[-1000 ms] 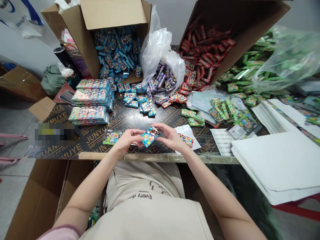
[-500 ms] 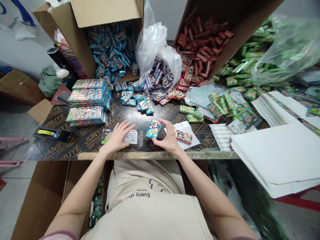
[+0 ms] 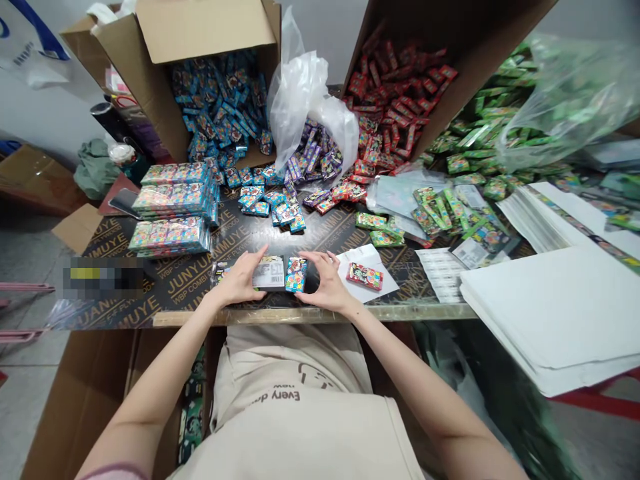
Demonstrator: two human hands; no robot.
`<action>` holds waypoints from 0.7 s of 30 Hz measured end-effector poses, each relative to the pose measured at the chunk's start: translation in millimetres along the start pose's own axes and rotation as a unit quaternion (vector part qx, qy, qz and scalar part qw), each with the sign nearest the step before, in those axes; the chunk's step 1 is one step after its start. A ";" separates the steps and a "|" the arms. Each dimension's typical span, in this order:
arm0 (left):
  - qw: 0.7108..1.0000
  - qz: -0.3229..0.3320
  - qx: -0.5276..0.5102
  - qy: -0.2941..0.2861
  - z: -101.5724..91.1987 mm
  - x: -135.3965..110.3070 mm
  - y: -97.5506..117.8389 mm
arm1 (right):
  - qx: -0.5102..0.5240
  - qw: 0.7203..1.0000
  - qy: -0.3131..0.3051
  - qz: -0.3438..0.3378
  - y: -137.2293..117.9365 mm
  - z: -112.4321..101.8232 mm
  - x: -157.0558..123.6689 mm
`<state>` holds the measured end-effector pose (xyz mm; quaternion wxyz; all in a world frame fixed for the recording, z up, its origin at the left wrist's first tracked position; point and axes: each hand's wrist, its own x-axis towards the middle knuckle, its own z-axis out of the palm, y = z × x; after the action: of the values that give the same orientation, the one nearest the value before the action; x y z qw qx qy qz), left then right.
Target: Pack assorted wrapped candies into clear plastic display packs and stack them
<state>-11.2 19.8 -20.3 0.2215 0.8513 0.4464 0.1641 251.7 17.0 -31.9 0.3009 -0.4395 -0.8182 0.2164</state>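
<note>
My left hand (image 3: 240, 279) rests on the table by a small pack lying label side up (image 3: 270, 273), fingers touching its left edge. My right hand (image 3: 324, 283) curls against a blue pack (image 3: 296, 274) that lies next to the label-up pack, pressing the two together. A green pack (image 3: 220, 272) peeks out left of my left hand. A red pack (image 3: 365, 275) lies on a white sheet (image 3: 373, 257) just right of my right hand.
Open cartons of blue packs (image 3: 220, 100) and red packs (image 3: 395, 87), a clear bag of purple packs (image 3: 315, 150), heaps of green packs (image 3: 475, 140), wrapped bundles (image 3: 173, 200) at left, stacked white sheets (image 3: 555, 313) at right, an open box (image 3: 85, 393) below the table edge.
The blue pack, held up between both hands a second ago, came down onto the table. My hands have since pushed it against the label-up pack.
</note>
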 end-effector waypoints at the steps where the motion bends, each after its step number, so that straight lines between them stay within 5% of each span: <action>1: 1.000 0.003 -0.009 -0.006 -0.3 -0.6 1.4 | 0.021 1.000 -0.017 -0.004 1.8 -1.1 1.2; 5: 0.999 0.007 -0.049 -0.013 1.8 -0.7 6.1 | 0.083 0.994 -0.069 -0.016 10.8 -1.3 4.9; 10: 0.995 -0.044 -0.069 0.055 11.2 6.1 2.1 | 0.038 0.999 0.036 0.003 7.8 5.1 -1.5; 13: 0.995 -0.046 -0.052 0.067 23.2 12.5 -0.6 | 0.038 0.999 0.006 -0.032 7.4 5.7 4.8; 18: 0.997 -0.031 0.025 0.059 43.8 18.3 -1.6 | -0.113 0.982 0.122 0.092 55.3 -5.7 74.5; 21: 0.998 -0.027 0.037 0.050 47.9 18.6 -2.6 | -0.202 0.963 0.097 0.146 97.7 -13.0 132.4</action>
<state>20.1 25.5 -60.8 0.1716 0.8375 0.4852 0.1838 260.9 181.4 -43.0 0.2484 -0.6251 -0.7386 0.0445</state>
